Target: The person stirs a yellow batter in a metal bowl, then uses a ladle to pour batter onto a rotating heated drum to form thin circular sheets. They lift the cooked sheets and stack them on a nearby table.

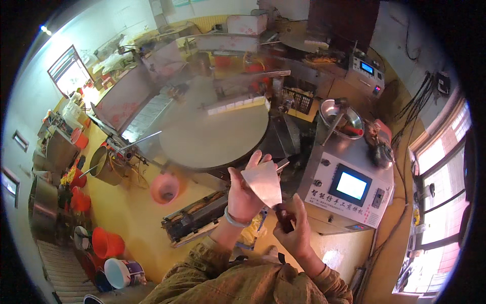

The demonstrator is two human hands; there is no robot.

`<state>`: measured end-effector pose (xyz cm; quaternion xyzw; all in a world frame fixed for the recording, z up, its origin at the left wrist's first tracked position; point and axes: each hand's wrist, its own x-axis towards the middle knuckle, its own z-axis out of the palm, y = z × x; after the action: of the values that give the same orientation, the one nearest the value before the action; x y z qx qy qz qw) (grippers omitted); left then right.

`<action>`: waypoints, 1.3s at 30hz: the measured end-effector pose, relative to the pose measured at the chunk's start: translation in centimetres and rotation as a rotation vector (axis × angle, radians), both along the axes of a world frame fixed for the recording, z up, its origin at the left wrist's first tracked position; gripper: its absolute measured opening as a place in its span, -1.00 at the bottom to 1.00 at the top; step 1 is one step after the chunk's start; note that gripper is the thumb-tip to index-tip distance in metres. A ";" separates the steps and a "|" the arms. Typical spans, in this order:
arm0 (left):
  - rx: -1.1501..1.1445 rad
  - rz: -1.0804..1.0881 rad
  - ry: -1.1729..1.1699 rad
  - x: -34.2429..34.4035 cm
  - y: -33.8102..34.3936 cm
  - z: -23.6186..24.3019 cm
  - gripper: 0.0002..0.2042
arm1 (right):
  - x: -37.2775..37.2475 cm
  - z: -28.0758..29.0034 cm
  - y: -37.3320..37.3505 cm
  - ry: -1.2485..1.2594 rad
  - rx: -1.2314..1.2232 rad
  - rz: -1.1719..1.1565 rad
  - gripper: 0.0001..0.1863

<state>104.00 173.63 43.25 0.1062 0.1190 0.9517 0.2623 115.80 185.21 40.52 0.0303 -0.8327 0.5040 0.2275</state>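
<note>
My right hand (pixel 296 233) is closed around the dark handle of a scraper (pixel 263 185), its wide, flat metal blade pointing up and to the left. My left hand (pixel 242 197), with a pale bracelet at the wrist, is behind the blade with its thumb and fingers apart. The blade hides part of the palm; whether they touch I cannot tell. Beyond both hands lies a large round griddle (pixel 202 137) with a pale, even surface. A long whitish bar (pixel 238 105) lies across its far right part.
On the right stands a metal control box (pixel 349 190) with a lit screen, carrying a steel bowl (pixel 341 119). A pink bucket (pixel 165 188) and a long dark trough (pixel 195 218) are below the griddle. Red buckets (pixel 107 243) and a white bucket (pixel 123 273) stand at left.
</note>
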 end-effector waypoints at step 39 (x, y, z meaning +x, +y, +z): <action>-0.451 0.339 0.533 -1.3 -9.4 -0.3 -0.02 | -0.6 1.5 -5.7 0.145 0.096 0.145 -0.12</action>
<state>102.75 164.27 43.00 0.2682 0.4049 0.8706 0.0781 115.24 179.52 42.04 0.1377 -0.8328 0.4750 0.2487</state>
